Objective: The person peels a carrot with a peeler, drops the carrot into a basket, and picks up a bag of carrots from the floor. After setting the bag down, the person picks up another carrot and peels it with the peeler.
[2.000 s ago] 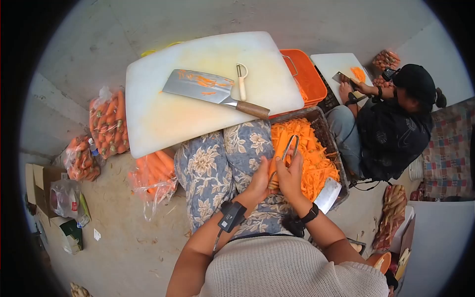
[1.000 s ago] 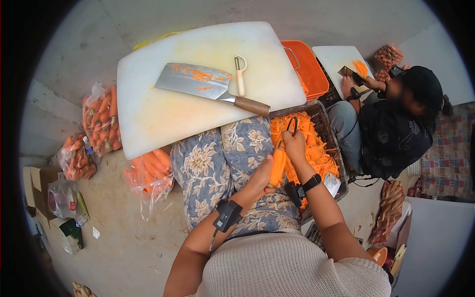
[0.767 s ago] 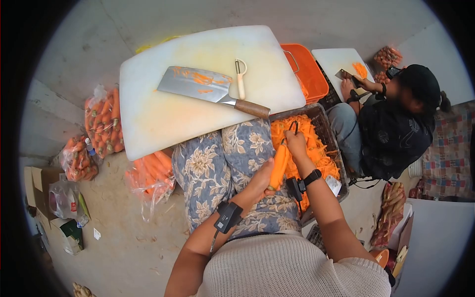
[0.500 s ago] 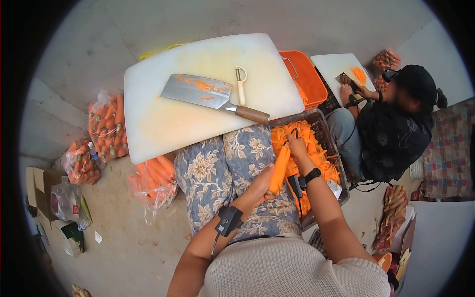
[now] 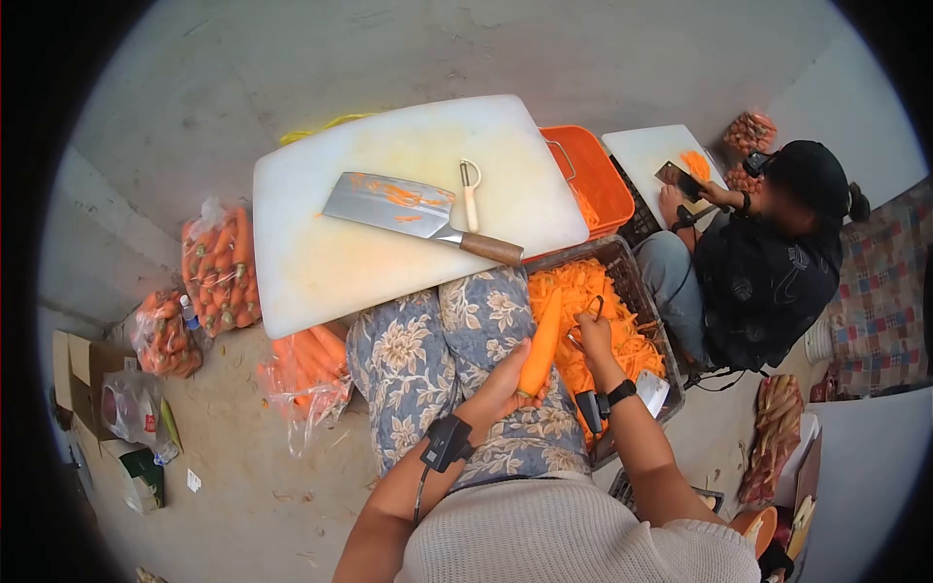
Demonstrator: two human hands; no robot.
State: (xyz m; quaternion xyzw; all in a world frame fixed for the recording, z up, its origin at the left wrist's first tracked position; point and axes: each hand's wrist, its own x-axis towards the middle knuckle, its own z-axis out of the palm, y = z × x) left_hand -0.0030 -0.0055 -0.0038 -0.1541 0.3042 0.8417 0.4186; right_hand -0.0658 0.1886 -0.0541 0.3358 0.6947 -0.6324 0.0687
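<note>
A carrot (image 5: 542,342) with a smooth orange surface is held by its thick end in my left hand (image 5: 505,382), above my lap. Just right of it, my right hand (image 5: 595,340) is closed round a dark-framed peeler (image 5: 598,309), apart from the carrot. Beneath both, a dark crate (image 5: 671,387) holds a heap of orange peelings (image 5: 637,342). On the large white cutting board (image 5: 301,248) lie a cleaver (image 5: 389,202) with orange shreds on its blade and a second peeler (image 5: 470,199) with a pale handle.
An orange bin (image 5: 614,199) stands behind the crate. At the right, a co-worker (image 5: 777,262) holds a knife over another board (image 5: 646,146). Bags of carrots (image 5: 222,267) stand at the left, another bag (image 5: 306,374) by my knees, and a cardboard box (image 5: 87,379) at far left.
My right hand has moved away from the carrot, down and to the right, with the peeler. The carrot now points more upright in my left hand. The whole view has shifted slightly.
</note>
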